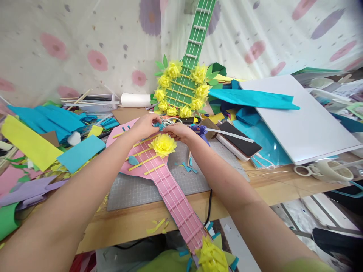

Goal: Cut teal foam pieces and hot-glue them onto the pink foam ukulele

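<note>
Over the body of a pink paper guitar (181,200), my left hand (145,127) and my right hand (179,132) come together. Pinched between their fingertips is a small, crumpled piece of blue crepe paper (159,125); its exact shape is partly hidden by the fingers. Just below them, a large yellow paper flower (163,145) sits on the guitar body. Yellow sticks cross the body under white strings, and a teal leaf-shaped piece (132,160) lies at its left side. Another yellow flower (212,255) is at the head of the neck, near my lap.
A green paper guitar (195,45) ringed with yellow flowers leans at the back. A purple glue gun (200,130) lies right of my hands, beside a phone (241,139). Beneath the pink guitar is a grey cutting mat (133,192). Blue crepe sheets (51,122) and scissors (307,170) lie at the sides.
</note>
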### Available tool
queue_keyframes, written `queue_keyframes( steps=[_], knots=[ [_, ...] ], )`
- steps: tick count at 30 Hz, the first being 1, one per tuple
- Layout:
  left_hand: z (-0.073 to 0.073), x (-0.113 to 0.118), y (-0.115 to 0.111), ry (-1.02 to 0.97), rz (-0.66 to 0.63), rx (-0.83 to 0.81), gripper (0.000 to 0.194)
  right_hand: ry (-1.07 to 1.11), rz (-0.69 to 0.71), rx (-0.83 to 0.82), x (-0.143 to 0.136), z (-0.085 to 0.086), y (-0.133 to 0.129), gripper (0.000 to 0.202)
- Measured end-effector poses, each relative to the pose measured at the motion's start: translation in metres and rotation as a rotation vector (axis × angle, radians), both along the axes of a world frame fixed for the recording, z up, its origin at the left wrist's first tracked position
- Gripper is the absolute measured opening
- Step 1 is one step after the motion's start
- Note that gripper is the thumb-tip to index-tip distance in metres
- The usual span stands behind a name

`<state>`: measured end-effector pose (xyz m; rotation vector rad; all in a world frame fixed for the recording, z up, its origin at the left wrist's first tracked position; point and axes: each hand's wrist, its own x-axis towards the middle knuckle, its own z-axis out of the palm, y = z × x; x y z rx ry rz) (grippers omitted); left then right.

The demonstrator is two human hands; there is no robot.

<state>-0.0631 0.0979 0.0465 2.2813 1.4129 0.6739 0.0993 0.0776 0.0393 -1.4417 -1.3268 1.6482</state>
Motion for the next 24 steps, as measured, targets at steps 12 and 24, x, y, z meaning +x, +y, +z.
queue_keyframes(
  steps=[12,24],
  knots=[
    [0.002,0.005,-0.01,0.101,-0.028,0.012,0.044,0.04,-0.048,0.006,0.001,0.001,0.0,0.024],
    [0.005,0.013,-0.014,0.242,0.022,0.051,0.048,-0.057,-0.049,0.097,0.003,0.0,-0.002,0.027]
  ],
)
